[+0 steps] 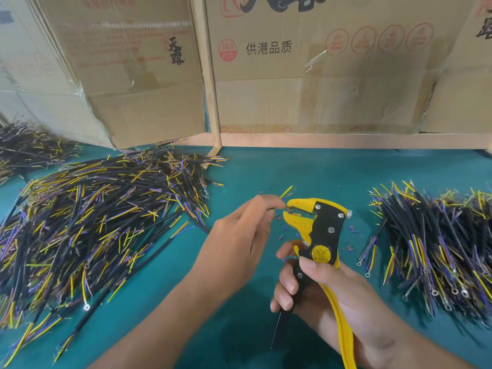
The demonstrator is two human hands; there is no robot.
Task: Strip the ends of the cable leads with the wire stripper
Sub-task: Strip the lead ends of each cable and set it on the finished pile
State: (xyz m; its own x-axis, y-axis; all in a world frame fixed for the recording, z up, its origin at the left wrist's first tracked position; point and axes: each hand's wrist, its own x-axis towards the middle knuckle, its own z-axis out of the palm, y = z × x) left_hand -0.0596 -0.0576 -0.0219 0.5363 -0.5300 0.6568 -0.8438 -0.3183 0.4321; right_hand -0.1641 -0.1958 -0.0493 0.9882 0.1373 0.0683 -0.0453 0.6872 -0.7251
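The work surface is a teal green mat [239, 177], and the yellow-and-black wire stripper [316, 227] stands near its middle, head tilted up and to the left. The right hand [327, 296] grips the stripper's handles, fingers curled round the black handle and thumb laid across the pivot below a round yellow badge. The left hand [239, 243], just left of the stripper's head, pinches a cable lead [286, 191] between thumb and fingertips; the lead's end sits at the yellow jaws, and a yellow strand pokes up above them. Small bits of coloured insulation [282, 230] lie scattered on the mat around and below the stripper's head. Well to the left of the stripper spreads a large loose heap of black cables [106, 209] with yellow, blue and purple leads, some ending in ring terminals. To the stripper's right lies a tidier pile of cables [436, 241]. Behind the stripper, at the mat's far edge, a pale wooden frame [210, 83] holds up taped cardboard sheets [319, 75] printed with red stamps and black characters.
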